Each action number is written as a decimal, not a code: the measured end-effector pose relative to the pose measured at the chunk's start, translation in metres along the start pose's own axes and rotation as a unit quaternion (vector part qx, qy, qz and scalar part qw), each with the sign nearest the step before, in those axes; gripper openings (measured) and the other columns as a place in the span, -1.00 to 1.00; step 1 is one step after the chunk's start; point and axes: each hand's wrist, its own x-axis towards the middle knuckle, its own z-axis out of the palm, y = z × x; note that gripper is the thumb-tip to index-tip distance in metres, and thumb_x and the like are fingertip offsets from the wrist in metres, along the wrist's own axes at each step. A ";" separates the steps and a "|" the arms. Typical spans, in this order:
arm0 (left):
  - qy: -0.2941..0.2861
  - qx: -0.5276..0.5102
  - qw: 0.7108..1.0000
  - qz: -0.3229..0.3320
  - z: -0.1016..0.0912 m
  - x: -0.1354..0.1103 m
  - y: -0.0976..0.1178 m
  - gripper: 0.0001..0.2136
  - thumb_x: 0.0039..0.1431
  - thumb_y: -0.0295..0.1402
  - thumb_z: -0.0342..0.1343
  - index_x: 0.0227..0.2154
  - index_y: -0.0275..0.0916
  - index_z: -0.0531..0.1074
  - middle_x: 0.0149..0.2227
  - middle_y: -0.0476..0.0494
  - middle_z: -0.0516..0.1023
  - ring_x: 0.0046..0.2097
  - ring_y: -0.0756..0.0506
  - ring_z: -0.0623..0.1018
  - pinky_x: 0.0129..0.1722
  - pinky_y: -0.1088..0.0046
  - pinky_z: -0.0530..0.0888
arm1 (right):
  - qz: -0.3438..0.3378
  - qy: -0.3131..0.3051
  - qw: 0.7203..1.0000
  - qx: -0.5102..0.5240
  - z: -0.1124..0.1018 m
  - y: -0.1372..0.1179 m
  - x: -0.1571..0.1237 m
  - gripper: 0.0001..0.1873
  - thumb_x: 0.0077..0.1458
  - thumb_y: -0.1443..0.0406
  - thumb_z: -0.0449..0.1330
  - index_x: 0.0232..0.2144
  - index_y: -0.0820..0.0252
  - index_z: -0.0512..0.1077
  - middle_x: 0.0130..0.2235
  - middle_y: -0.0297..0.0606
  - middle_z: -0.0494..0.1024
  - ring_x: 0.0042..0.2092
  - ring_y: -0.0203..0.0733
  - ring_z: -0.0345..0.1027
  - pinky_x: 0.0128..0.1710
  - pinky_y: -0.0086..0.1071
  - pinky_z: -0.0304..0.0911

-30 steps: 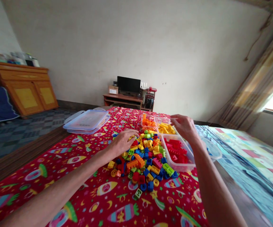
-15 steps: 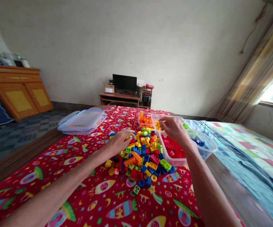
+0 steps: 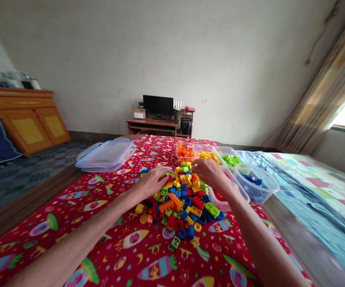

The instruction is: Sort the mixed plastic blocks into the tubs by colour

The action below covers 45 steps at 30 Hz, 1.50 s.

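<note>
My left hand [image 3: 153, 182] rests at the left side of a pile of mixed toy building bricks [image 3: 180, 199]. Its thumb and forefinger are apart and curve over red and yellow bricks, with no firm grip showing. Over the right edge of the pile, my right hand [image 3: 210, 172] is open, fingers bent down toward yellow and green bricks. Its forearm partly covers a clear box of red bricks [image 3: 220, 196]. Behind stand a box of orange bricks [image 3: 187, 152], one of yellow bricks [image 3: 207, 156] and one of green bricks [image 3: 230, 160]. Blue bricks [image 3: 252, 180] lie in a round tub [image 3: 262, 193].
Stacked clear lids [image 3: 106, 155] lie at the left on the red patterned cloth [image 3: 109, 235]. A loose green brick [image 3: 175, 242] sits in front of the pile. A bed with blue and checked covers [image 3: 306, 179] is at the right, a desk with a monitor [image 3: 158, 107] behind.
My right hand has come down and left from above the yellow box to the pile's edge. My left hand stays by the pile. The view has shifted slightly.
</note>
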 end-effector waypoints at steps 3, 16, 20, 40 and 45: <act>-0.025 0.002 1.000 0.003 0.004 -0.003 0.001 -0.59 0.27 -0.23 -0.06 0.14 -0.22 0.28 0.16 -0.20 0.38 0.20 -0.16 0.34 0.19 0.20 0.29 | -0.044 -0.026 0.999 -0.011 0.013 -0.005 0.001 -0.73 0.08 0.46 -0.01 -0.33 0.26 0.49 -0.47 -0.24 0.49 -0.50 -0.36 0.15 -0.50 -0.43 -0.08; -0.040 -0.005 0.998 0.051 0.021 -0.008 0.007 -0.69 0.28 -0.32 -0.04 0.05 -0.15 0.38 0.08 -0.20 0.38 0.12 -0.16 0.38 0.15 0.24 0.34 | -0.076 -0.061 0.995 -0.024 0.044 -0.013 0.002 -0.62 0.10 0.47 -0.04 -0.10 0.22 0.43 -0.26 -0.12 0.56 -0.31 -0.22 0.38 -0.37 -0.41 0.16; -0.034 0.008 0.998 0.042 0.020 -0.008 0.013 -0.72 0.27 -0.35 -0.04 0.00 -0.16 0.40 0.01 -0.19 0.37 0.05 -0.15 0.43 0.07 0.29 0.41 | -0.071 -0.057 0.995 -0.040 0.047 -0.017 -0.002 -0.65 0.15 0.41 -0.01 -0.05 0.19 0.41 -0.19 -0.09 0.55 -0.18 -0.12 0.41 -0.27 -0.36 0.22; -0.009 -0.042 0.998 0.049 0.026 -0.002 0.013 -0.75 0.10 -0.55 0.04 -0.19 -0.21 0.51 -0.15 -0.15 0.57 -0.08 -0.11 0.54 -0.03 0.36 0.48 | -0.095 -0.020 0.995 -0.031 0.059 -0.016 -0.005 -0.79 0.18 0.41 0.03 -0.19 0.27 0.44 -0.21 -0.08 0.52 -0.17 -0.16 0.36 -0.17 -0.38 0.23; -0.003 -0.039 0.998 0.051 0.027 -0.003 0.010 -0.76 0.11 -0.53 0.06 -0.18 -0.21 0.51 -0.15 -0.15 0.57 -0.11 -0.11 0.56 -0.06 0.37 0.49 | -0.108 -0.039 0.993 -0.034 0.054 -0.015 -0.004 -0.81 0.15 0.43 0.05 -0.23 0.29 0.44 -0.21 -0.09 0.52 -0.19 -0.17 0.33 -0.19 -0.38 0.20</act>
